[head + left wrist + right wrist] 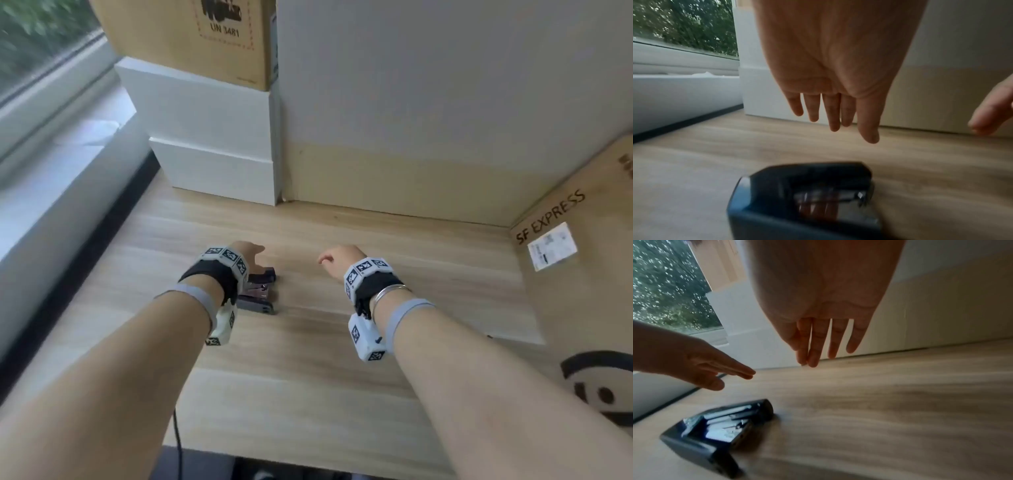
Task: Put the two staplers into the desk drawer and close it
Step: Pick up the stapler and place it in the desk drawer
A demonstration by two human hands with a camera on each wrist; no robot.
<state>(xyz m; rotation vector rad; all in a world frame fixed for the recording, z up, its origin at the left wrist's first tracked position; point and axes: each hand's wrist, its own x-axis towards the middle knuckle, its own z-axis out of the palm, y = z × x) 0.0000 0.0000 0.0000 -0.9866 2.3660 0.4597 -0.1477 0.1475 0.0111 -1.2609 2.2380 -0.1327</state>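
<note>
One dark stapler point(260, 291) lies on the wooden desk point(342, 359), its metal magazine showing; it sits just right of my left wrist. It appears blurred and close in the left wrist view point(807, 194) and at lower left in the right wrist view point(719, 431). My left hand point(251, 251) hovers above the desk beyond the stapler, fingers point(834, 113) straight, holding nothing. My right hand point(334, 257) hovers further right, fingers point(818, 345) hanging straight and empty. No second stapler and no drawer are in view.
Stacked white boxes point(212, 137) with a cardboard box point(191, 34) on top stand at the back left. A pale panel point(445, 102) closes the back. An SF EXPRESS carton point(582, 274) lies at the right. A window point(41, 51) runs along the left. A black cable point(178, 442) hangs at the front edge.
</note>
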